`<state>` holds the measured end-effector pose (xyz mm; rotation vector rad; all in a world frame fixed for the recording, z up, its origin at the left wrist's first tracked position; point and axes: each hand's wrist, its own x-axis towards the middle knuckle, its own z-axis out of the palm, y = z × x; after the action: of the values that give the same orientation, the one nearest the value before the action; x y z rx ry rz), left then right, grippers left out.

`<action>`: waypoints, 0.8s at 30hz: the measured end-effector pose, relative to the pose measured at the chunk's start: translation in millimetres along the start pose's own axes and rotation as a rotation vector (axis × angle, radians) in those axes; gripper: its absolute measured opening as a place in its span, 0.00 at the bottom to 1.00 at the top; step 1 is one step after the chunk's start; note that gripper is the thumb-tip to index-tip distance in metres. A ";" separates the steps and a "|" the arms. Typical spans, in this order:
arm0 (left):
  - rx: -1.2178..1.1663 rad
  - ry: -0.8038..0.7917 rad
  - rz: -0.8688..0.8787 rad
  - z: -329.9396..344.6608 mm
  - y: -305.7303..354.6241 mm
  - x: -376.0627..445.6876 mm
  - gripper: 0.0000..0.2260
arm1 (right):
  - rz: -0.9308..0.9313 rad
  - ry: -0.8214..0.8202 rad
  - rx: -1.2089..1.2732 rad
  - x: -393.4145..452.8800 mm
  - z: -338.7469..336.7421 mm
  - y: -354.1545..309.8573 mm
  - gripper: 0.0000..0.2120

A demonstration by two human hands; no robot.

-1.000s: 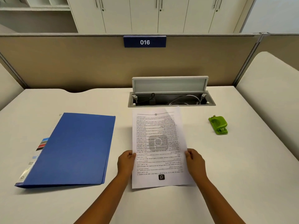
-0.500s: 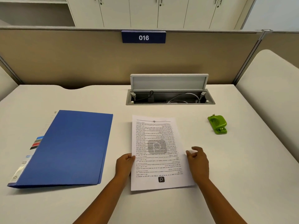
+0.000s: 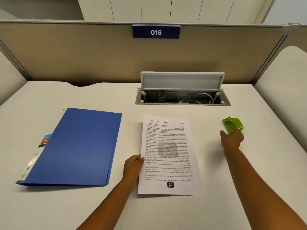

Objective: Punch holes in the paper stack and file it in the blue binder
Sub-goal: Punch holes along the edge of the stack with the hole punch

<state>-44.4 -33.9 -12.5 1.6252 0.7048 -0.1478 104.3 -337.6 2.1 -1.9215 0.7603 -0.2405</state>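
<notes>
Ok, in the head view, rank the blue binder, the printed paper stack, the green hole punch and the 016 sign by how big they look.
1. Closed blue binder
2. White printed paper stack
3. Dark blue 016 sign; farther off, so true size unsure
4. Small green hole punch

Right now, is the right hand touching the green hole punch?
Touching. The head view shows the right hand with a finger lying on the green hole punch.

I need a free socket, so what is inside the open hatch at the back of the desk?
Inside the cable hatch lie a black plug with its cord and a looped white cable. The tray's front wall hides the bottom, so free sockets cannot be seen.
</notes>
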 end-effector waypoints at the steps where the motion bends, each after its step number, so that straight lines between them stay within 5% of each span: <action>1: 0.002 -0.002 0.001 0.1 -0.3 0.1 0.06 | 0.032 -0.014 -0.008 4.4 -0.7 -0.5 0.26; 14: 0.075 -0.019 0.080 -1.7 -5.6 2.1 0.08 | 0.264 -0.199 0.487 21.9 -22.8 -10.5 0.20; 24: 0.078 -0.026 0.095 -1.7 -7.2 3.3 0.08 | 0.251 -0.249 0.495 26.5 -28.9 -24.7 0.22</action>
<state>-46.0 -31.1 -19.9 1.7249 0.6079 -0.1286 121.1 -368.0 32.9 -1.3442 0.6898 -0.0258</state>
